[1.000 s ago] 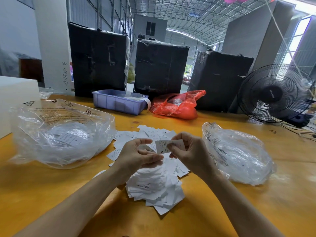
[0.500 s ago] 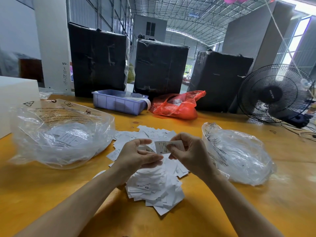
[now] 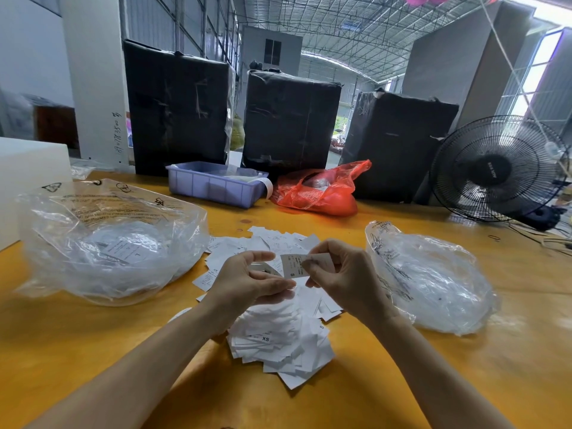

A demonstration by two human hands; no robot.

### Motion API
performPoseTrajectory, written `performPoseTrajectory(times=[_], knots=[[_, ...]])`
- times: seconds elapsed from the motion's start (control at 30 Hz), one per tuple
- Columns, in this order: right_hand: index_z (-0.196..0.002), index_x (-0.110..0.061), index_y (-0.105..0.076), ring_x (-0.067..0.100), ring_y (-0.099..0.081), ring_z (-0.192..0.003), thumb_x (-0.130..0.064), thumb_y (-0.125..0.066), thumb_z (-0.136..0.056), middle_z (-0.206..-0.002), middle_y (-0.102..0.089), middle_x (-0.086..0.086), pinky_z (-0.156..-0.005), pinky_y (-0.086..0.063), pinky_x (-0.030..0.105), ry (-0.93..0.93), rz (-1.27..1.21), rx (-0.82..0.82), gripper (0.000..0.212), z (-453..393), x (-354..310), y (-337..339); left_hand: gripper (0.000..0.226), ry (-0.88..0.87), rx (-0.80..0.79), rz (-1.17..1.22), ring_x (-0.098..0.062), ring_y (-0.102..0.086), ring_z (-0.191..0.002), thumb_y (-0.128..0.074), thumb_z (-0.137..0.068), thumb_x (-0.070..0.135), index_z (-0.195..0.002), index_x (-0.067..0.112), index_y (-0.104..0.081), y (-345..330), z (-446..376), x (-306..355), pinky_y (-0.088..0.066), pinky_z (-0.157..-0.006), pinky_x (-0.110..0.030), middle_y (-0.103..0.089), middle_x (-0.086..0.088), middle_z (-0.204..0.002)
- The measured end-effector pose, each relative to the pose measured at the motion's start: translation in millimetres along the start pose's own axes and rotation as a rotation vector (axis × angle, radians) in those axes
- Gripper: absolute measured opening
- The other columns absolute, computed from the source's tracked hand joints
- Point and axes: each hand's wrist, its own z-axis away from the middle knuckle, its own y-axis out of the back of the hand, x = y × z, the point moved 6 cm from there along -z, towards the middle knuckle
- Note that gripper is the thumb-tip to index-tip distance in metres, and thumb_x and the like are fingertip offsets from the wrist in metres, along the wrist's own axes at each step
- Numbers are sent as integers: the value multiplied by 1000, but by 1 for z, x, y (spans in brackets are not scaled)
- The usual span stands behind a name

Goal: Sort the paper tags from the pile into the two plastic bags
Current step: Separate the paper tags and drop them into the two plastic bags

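A pile of white paper tags (image 3: 278, 332) lies on the yellow table (image 3: 77, 351) in front of me. My right hand (image 3: 343, 280) pinches one tag marked S (image 3: 292, 266) above the pile. My left hand (image 3: 247, 283) hovers just left of it with curled fingers, and a bit of white paper shows between its thumb and fingers. A clear plastic bag (image 3: 111, 243) with tags inside, one marked L, sits at the left. A second clear plastic bag (image 3: 433, 280) sits at the right.
At the back of the table stand a lilac plastic bin (image 3: 213, 188), a red plastic bag (image 3: 318, 193) and three black wrapped boxes (image 3: 291, 122). A black fan (image 3: 498, 171) stands at the far right, a white box (image 3: 28, 168) at the far left.
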Motion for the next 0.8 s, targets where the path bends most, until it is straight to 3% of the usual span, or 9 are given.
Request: performPoseTrajectory(times=[0.2,0.37,0.53,0.7,0.8], knots=[[-79,-3,-63,12,-69,-59,-3,-70,-82,-76,-68,-3,-54,-57,45,10,13,-3,8,1,-2,1,65,-3,2,-5,-35,-71,-77,-77,-55,2,-114,8,-49,1,-1,0,-60,-65,-32,-72,-24,-84],[-74,-12,-63,15,-69,-57,-2,-70,-81,-75,-68,-2,-55,-58,42,-13,-56,32,15,-1,-3,7,60,-8,-2,-10,-33,-72,-77,-76,-55,3,-109,11,-50,1,-1,0,-60,-64,-31,-72,-23,-84],[-80,1,-63,15,-69,-59,-1,-70,-81,-77,-68,-1,-55,-58,45,-26,-27,-21,8,-1,0,1,65,-10,0,1,-35,-71,-76,-77,-54,2,-112,8,-50,1,-1,0,-60,-65,-32,-71,-25,-84],[-78,0,-63,13,-68,-56,1,-70,-80,-74,-68,1,-53,-58,35,-34,-87,-4,8,-1,-1,3,67,-7,-1,10,-34,-71,-76,-78,-51,3,-112,7,-50,1,0,0,-60,-65,-31,-71,-25,-84],[-78,0,-63,13,-68,-56,0,-70,-81,-75,-68,1,-53,-58,41,-30,-62,-26,8,-1,-1,1,67,-4,-1,13,-34,-72,-74,-77,-51,2,-112,8,-50,1,0,1,-59,-62,-30,-71,-25,-83]])
